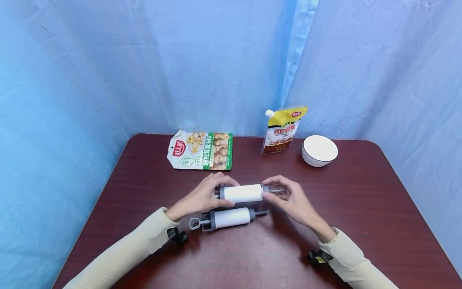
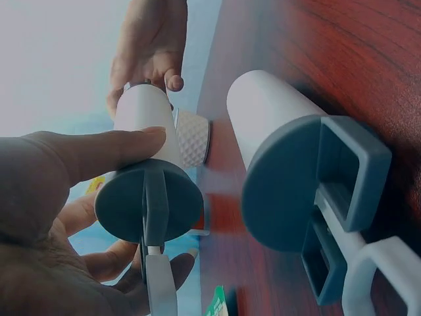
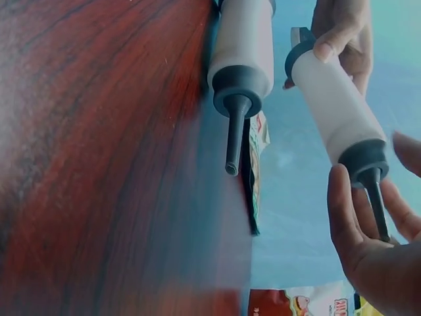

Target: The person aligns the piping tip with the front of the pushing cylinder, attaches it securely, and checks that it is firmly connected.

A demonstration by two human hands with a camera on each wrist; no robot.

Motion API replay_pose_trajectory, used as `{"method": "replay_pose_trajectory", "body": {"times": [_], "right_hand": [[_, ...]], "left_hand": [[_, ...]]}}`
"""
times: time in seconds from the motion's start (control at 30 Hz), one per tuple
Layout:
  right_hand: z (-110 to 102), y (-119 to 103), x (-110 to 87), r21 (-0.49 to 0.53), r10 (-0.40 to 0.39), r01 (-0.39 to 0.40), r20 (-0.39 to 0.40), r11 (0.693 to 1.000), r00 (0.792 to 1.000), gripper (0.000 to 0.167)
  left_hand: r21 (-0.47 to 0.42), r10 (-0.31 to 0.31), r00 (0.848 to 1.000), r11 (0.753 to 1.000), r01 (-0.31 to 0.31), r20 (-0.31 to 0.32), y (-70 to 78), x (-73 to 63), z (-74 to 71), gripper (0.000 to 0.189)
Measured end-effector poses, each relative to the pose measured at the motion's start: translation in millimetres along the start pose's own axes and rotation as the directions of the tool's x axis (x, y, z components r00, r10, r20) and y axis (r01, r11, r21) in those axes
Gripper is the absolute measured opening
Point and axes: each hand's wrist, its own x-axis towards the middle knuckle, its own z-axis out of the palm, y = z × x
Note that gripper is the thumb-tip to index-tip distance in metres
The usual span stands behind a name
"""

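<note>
My left hand grips a white-barrelled piping syringe near its grey flanged end, with the thumb along the barrel. At the other end, my right hand pinches the grey nozzle collar, and the thin nozzle points in among its fingers. The syringe is held level above the table, its barrel running left to right. A second, matching syringe lies on the table just nearer to me, its looped plunger handle to the left and nozzle to the right.
Behind the hands, a green and white food packet lies flat at the back left. A yellow and white spouted pouch stands toward the back, left of a white textured bowl. Blue curtains hang around the dark red table.
</note>
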Motion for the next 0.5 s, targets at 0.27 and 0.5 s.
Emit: {"method": "replay_pose_trajectory", "body": {"times": [0.27, 0.5], "right_hand": [[-2.9, 2.7, -0.8, 0.029, 0.010, -0.011, 0.052, 1.000, 0.999, 0.026], [0.5, 4.0, 1.4, -0.044, 0.028, -0.028, 0.006, 0.999, 1.000, 0.018]], "left_hand": [[-0.013, -0.005, 1.000, 1.000, 0.005, 0.000, -3.2, -0.9, -0.7, 0.041], [-0.021, -0.016, 0.999, 1.000, 0.017, 0.045, -2.4, -2.1, 3.1, 0.041]]}}
